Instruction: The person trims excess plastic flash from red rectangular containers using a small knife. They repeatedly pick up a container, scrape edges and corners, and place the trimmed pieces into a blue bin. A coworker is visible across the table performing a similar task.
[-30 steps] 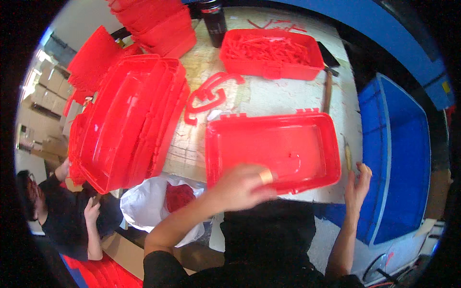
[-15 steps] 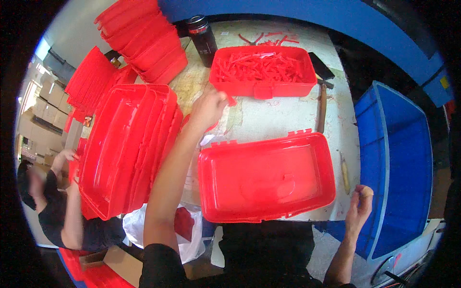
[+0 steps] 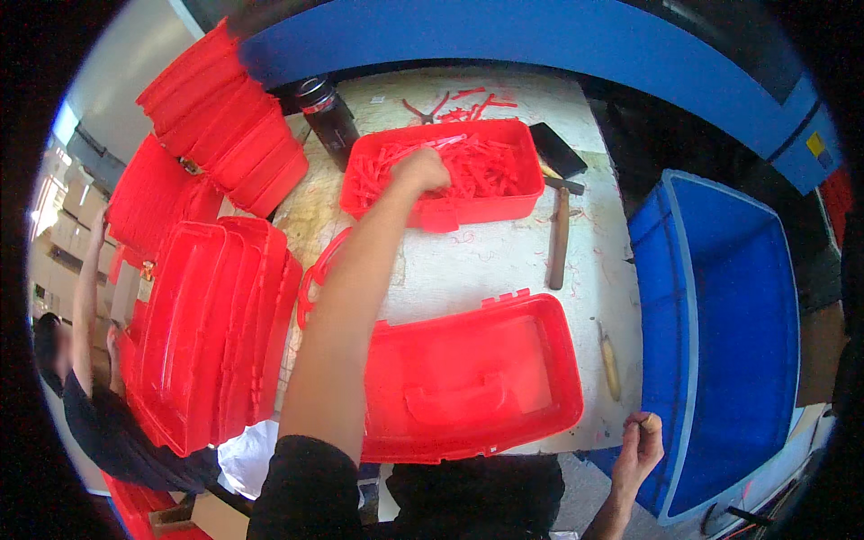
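My left hand (image 3: 420, 171) reaches into a red plastic box (image 3: 486, 211) filled with thin red plastic strips (image 3: 486, 171). Its fingers look curled down among the strips, and what they hold, if anything, is hidden. Nearer to me, a shallow red lid-like tray (image 3: 459, 360) lies hollow side up, with hinge tabs along its far edge and a handle shape in its floor. My left forearm covers its left end. Low on the right, beside the table edge, my right hand (image 3: 637, 450) is closed round a small thing I cannot make out.
Stacked red boxes (image 3: 202, 333) stand on the left, with more stacks (image 3: 225, 117) behind. Around the table are a black bottle (image 3: 328, 121), pliers (image 3: 427, 110), a hammer (image 3: 559, 238), a dark flat object (image 3: 558, 151) and a wooden-handled tool (image 3: 610, 364). A blue bin (image 3: 688, 360) stands right; a co-worker (image 3: 108, 423) left.
My left hand has moved from beside the strip box, where a red piece showed at its fingers, into the box. The view has shifted. The co-worker's arm has risen toward the stacks.
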{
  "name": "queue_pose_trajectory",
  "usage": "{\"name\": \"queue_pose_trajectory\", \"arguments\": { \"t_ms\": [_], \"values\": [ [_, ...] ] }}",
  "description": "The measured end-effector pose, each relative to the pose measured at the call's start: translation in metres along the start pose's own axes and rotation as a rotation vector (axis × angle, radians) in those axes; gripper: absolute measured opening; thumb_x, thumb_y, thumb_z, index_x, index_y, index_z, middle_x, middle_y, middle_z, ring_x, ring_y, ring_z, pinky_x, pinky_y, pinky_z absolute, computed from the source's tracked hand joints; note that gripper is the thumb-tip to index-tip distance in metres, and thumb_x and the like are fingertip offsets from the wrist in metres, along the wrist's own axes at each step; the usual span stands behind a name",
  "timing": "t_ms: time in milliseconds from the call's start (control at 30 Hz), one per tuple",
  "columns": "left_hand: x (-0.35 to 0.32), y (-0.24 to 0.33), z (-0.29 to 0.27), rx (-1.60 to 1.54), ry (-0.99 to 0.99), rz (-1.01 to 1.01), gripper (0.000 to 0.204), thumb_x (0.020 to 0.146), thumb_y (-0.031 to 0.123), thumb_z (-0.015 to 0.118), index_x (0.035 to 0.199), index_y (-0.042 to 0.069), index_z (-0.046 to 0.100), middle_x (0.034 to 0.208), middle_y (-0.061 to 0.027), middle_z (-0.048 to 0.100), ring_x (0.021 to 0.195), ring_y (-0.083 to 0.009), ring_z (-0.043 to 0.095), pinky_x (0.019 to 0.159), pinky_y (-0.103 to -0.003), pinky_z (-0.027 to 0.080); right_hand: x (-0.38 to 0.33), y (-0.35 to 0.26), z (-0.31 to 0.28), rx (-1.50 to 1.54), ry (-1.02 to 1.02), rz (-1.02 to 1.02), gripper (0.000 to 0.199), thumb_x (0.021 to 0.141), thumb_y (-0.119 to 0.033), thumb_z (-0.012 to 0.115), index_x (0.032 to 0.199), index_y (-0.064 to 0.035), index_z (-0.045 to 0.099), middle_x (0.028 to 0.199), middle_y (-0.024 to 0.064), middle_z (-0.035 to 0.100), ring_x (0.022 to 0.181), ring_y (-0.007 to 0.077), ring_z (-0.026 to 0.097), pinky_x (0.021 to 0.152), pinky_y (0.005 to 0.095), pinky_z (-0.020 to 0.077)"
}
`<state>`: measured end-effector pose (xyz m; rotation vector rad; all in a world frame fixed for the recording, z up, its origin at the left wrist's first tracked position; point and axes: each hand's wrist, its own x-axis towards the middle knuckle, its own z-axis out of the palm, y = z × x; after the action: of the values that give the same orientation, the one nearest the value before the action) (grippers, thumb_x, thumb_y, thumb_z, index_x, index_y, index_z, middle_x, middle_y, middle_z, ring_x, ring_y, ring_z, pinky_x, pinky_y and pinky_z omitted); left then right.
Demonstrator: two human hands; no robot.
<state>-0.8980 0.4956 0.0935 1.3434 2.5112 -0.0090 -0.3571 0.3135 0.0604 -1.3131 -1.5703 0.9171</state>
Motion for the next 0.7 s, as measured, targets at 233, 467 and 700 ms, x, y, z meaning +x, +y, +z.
{"name": "queue_pose_trajectory", "arguments": {
  "t_ms": [233,467,700],
  "values": [
    [-0.073,-0.025,-0.081,-0.544,0.15,0.119,0.029,0.078,0.028,0.078,0.083,0.0,0.071,0.075,-0.0105,0.068,0.067,-0.0171,0.063,0.063,-0.035,0.049,0.024,-0.035,0.018,0.094,-0.081,-0.131,0.012,0.088,0.01,0.055,0.09,-0.0009,0.06,0.084,0.0052,0.058,0.076,0.0132,0.055,0.066,0.0259,0.044],
    [-0.262,0.025,-0.044,-0.704,0.073,0.515,0.022,0.091,0.022,0.072,0.085,0.001,0.07,0.068,-0.0016,0.063,0.065,-0.0064,0.056,0.056,-0.028,0.045,0.046,-0.11,0.078,-0.099,-0.113,-0.605,0.054,0.085,-0.002,0.068,0.135,0.0023,0.049,0.127,0.0263,0.054,0.121,0.0423,0.053,0.102,0.0435,0.0439],
    [-0.347,0.031,0.009,-1.25,-0.58,0.651,0.018,0.098,0.019,0.063,0.087,0.004,0.065,0.073,0.0035,0.059,0.063,-0.0042,0.051,0.058,-0.021,0.041,0.023,-0.131,0.084,0.346,-0.668,-0.252,0.035,0.093,-0.001,0.057,0.128,-0.0009,0.058,0.108,0.0143,0.068,0.105,0.0268,0.065,0.095,0.0369,0.0482]
  ]
}}
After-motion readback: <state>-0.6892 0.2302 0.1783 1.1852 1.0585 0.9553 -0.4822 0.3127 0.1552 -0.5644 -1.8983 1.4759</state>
